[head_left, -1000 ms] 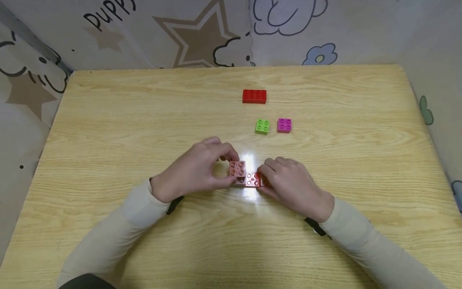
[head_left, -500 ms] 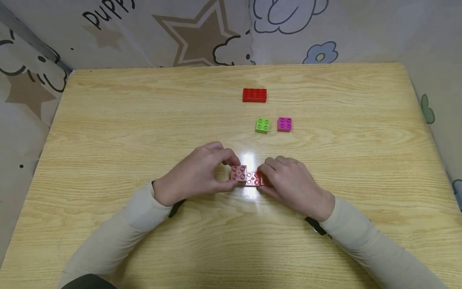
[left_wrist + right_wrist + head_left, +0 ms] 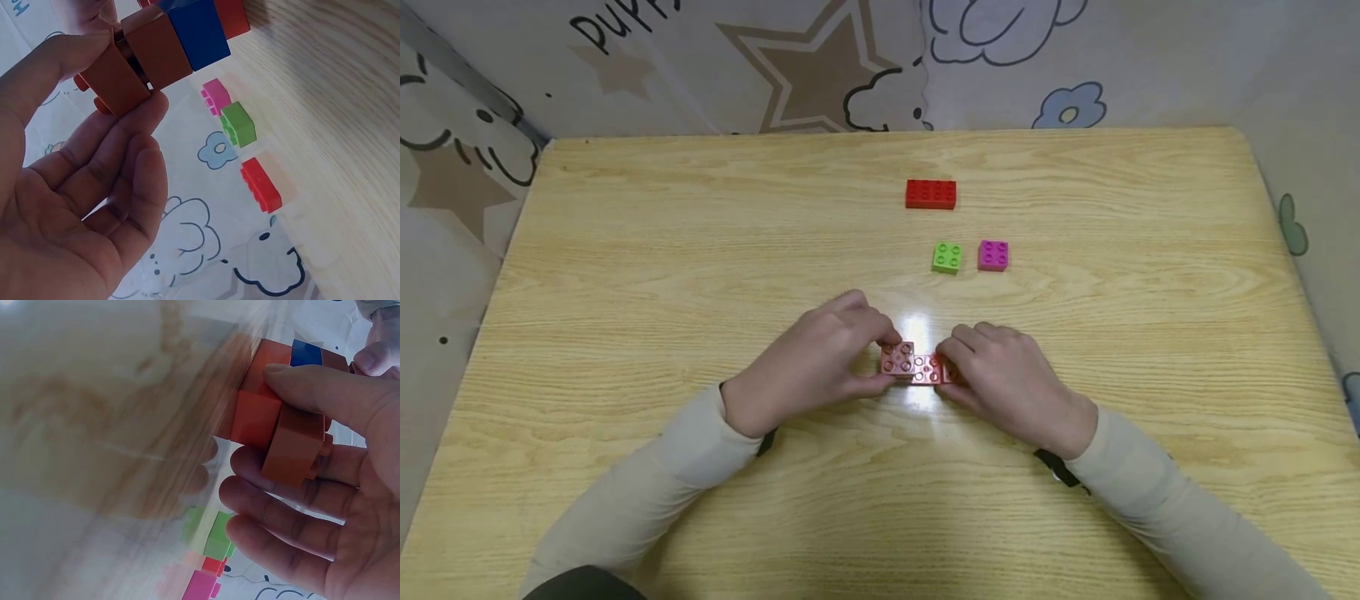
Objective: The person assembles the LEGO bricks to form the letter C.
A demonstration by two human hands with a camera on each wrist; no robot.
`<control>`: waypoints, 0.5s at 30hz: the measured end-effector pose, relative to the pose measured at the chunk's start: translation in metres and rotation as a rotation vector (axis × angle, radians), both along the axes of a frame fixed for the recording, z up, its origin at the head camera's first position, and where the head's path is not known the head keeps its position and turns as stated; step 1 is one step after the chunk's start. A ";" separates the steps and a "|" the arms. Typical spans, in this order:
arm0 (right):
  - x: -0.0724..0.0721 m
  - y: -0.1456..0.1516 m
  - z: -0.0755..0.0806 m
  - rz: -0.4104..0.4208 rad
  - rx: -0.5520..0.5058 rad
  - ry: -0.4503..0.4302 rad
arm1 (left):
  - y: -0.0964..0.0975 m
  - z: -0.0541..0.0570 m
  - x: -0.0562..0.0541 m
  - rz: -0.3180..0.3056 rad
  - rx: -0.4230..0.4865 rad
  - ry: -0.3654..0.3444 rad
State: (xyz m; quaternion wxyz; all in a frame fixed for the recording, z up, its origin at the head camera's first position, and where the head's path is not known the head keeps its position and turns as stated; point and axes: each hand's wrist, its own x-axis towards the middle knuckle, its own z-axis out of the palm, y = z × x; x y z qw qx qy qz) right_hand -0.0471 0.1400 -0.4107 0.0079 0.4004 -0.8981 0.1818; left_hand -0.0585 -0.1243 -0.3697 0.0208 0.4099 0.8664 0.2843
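Note:
My left hand (image 3: 816,354) pinches a small brown brick (image 3: 115,81) between thumb and fingertips. It sits over another brown brick (image 3: 156,50) at the left end of a joined block build; a narrow, uneven gap shows between the two. Below that lower brown brick come a blue brick (image 3: 199,31) and red ones. At the build's other end my right hand (image 3: 1018,387) grips it, thumb on a red brick (image 3: 256,415) and fingers behind a further brown brick (image 3: 294,447). The right hand hides part of the build from above.
Beyond the hands lie a lime green brick (image 3: 947,258), a magenta brick (image 3: 993,256) and, farther back, a long red brick (image 3: 931,194). The wooden table (image 3: 662,233) meets patterned walls at the back and sides.
My left hand has brought the brown brick toward me and slightly right, over the lower brown brick, now covering its studs from above. The right hand has stayed nearly still on the build.

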 end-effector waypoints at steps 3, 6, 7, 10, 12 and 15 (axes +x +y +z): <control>0.000 0.000 0.000 0.000 -0.002 -0.004 | 0.001 0.001 0.001 0.002 -0.017 0.020; 0.000 0.000 0.000 -0.003 0.001 -0.008 | 0.003 0.001 0.002 -0.003 -0.034 0.051; 0.000 0.000 0.000 -0.004 0.005 -0.011 | 0.003 0.002 0.002 -0.006 -0.038 0.057; 0.001 -0.001 0.001 -0.010 0.013 -0.021 | 0.003 0.003 0.002 -0.006 -0.052 0.037; 0.001 -0.001 0.001 -0.011 0.017 -0.026 | 0.003 0.004 0.002 -0.001 -0.053 0.009; 0.000 -0.001 0.002 -0.009 0.020 -0.025 | 0.003 0.005 0.001 0.007 -0.048 -0.016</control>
